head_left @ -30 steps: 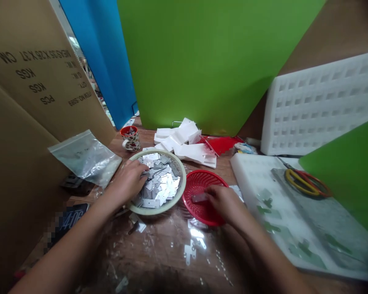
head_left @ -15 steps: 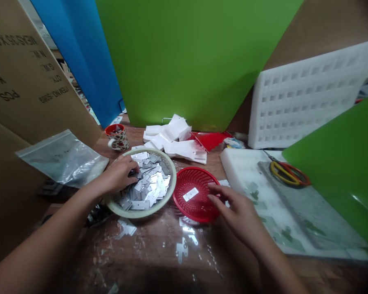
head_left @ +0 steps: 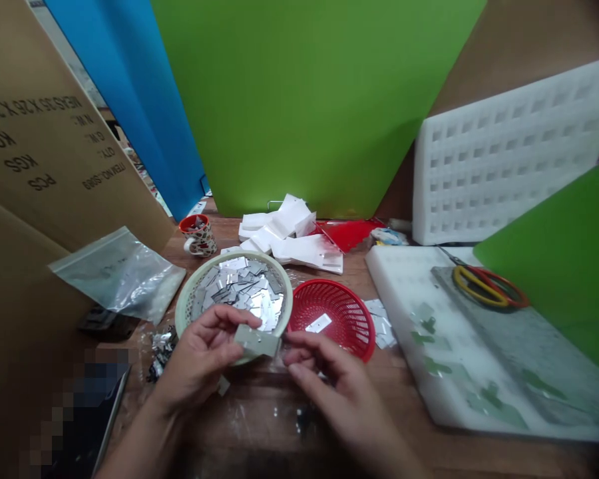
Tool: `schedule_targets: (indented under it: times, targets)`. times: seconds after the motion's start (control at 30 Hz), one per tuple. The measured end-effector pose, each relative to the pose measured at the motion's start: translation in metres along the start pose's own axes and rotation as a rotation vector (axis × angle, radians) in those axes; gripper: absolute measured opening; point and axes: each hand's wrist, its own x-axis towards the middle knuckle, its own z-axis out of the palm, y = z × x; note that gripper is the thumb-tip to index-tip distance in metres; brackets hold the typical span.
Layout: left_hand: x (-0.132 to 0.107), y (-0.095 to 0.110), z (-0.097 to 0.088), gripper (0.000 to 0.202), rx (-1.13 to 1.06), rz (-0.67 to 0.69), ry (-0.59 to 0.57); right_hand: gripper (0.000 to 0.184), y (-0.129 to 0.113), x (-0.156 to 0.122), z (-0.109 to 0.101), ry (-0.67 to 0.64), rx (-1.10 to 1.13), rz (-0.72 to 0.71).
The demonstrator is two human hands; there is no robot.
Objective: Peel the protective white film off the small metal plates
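Observation:
My left hand (head_left: 204, 352) pinches a small grey metal plate (head_left: 257, 340) with small holes between thumb and fingers, in front of a pale green basket (head_left: 184, 299). That basket holds a heap of similar flat metal plates (head_left: 239, 283). My right hand (head_left: 329, 379) is just right of the held plate, fingers half curled and the thumb apart from the forefinger. Its forefinger tip is close to the plate's right end; whether they touch I cannot tell. Behind this hand, a red basket (head_left: 364, 326) contains one light metal plate (head_left: 319, 324).
White folded pieces (head_left: 299, 243) and a patterned mug (head_left: 202, 238) stand behind the baskets. A clear bag (head_left: 122, 273) lies at left. On the right, scissors (head_left: 484, 287) rest on a grey slab (head_left: 509, 346) over white foam (head_left: 399, 293). A green panel (head_left: 319, 100) rises behind.
My left hand has come out of the pale green basket with a metal plate. My right hand has moved left and down from the red basket, close to that plate. The view has shifted slightly.

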Motion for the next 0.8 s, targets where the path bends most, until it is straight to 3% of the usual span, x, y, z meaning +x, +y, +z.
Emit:
schedule_targets:
  times: [0.1,0.23,0.63,0.8]
  targets:
    - [-0.009,-0.012,0.014,0.025,-0.097,-0.026,-0.011,0.031,0.0,0.003,0.012,0.034,0.114,0.019]
    - [-0.013,-0.017,0.018,0.024,-0.149,-0.068,0.043,0.031,0.003,0.002,0.012,0.084,0.113,-0.01]
    - [-0.013,-0.026,0.019,0.024,-0.155,-0.115,0.087,0.032,0.016,-0.001,-0.002,0.069,-0.279,-0.383]
    - [-0.013,-0.025,0.024,0.029,-0.103,-0.118,0.125,0.025,0.014,-0.002,-0.007,0.06,-0.345,-0.486]
